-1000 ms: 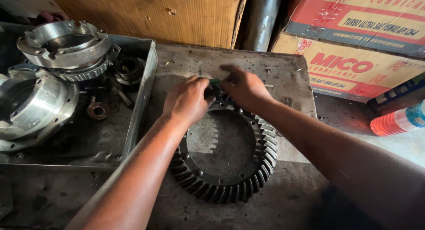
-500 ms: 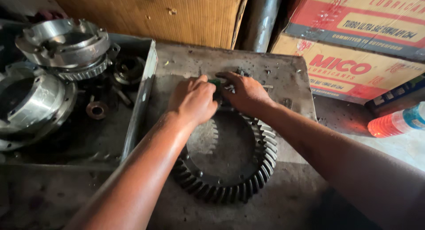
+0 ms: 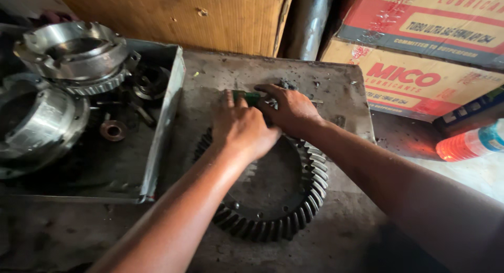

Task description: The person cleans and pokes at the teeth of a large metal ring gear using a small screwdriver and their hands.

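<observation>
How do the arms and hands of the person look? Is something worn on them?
Both forearms are bare up to the frame edge: no sleeves are visible. The left hand and the right hand have no gloves, and no watch, ring or bracelet can be seen. The fingers look smudged with dark grime.

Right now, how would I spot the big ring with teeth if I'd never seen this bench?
Find the grey metal plate in the middle of the bench, right of the tray of shiny parts. The ring gear lies flat on it, under both hands. It's the only dark open ring, with slanted teeth all around.
</observation>
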